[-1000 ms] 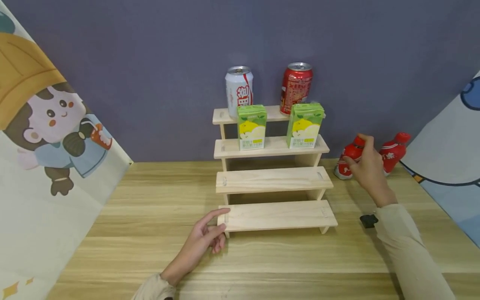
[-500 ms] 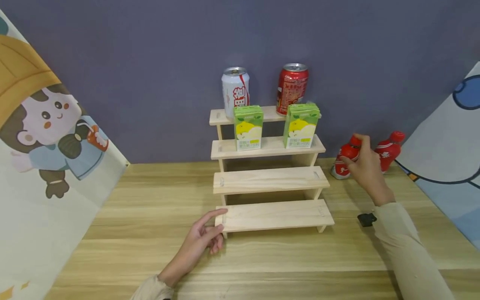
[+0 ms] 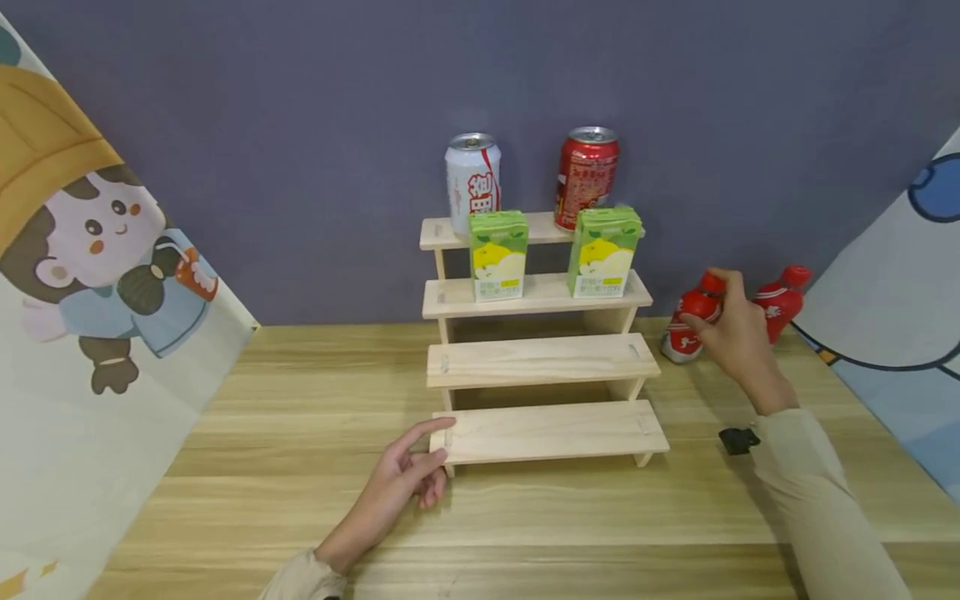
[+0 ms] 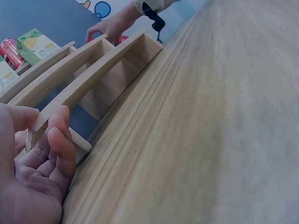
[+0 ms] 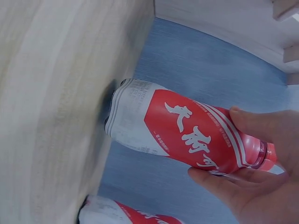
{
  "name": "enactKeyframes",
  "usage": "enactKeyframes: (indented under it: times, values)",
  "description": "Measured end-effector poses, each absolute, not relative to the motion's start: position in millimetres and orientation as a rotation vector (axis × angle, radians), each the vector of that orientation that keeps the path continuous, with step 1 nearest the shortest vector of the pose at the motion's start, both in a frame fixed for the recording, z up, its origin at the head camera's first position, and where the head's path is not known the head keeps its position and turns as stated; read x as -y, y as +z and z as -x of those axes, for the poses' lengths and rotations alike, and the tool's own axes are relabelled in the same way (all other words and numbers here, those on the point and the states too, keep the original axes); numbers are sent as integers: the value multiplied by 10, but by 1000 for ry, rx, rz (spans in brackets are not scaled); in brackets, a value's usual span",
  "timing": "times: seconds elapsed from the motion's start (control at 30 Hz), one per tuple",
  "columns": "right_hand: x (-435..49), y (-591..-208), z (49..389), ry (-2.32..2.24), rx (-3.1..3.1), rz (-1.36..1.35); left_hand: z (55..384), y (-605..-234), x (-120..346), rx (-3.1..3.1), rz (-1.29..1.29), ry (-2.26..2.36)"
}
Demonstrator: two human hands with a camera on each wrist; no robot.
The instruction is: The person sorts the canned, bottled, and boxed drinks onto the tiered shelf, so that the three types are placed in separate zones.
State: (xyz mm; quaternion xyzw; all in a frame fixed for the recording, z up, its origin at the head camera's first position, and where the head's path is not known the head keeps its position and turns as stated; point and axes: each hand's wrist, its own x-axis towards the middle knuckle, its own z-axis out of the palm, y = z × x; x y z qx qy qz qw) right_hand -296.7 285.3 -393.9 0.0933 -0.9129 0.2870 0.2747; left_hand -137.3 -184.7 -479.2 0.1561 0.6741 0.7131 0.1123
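Note:
My left hand (image 3: pixel 397 479) pinches the left end of the lowest step of a stepped wooden display rack (image 3: pixel 555 433); in the left wrist view, thumb and fingers (image 4: pixel 61 144) lie around that step's edge. At the right, my right hand (image 3: pixel 741 342) grips a red-labelled cola bottle (image 5: pixel 187 130) near its red cap, thumb on one side and fingers on the other. The bottle's base is close to the table; whether it touches cannot be told. A second red bottle (image 3: pixel 782 308) stands behind the right hand, partly hidden by it.
On the top step stand a white can (image 3: pixel 472 183) and a red can (image 3: pixel 587 179). Two green juice boxes (image 3: pixel 498 258) stand one step lower. A small black object (image 3: pixel 738 440) is by the right sleeve. A dark wall (image 3: pixel 337 167) rises behind the rack.
The head view has shifted slightly. The gripped bottle has moved a little, its base now slightly nearer the front. Both hands keep their holds; the rack, cans and juice boxes stay put.

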Motion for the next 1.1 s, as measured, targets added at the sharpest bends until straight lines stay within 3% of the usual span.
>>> enactKeyframes:
  times: [1.1]
  values:
    - [-2498, -3263, 2495, 738, 2312, -410, 1362, -4800, 1840, -1982, -480, 2100]
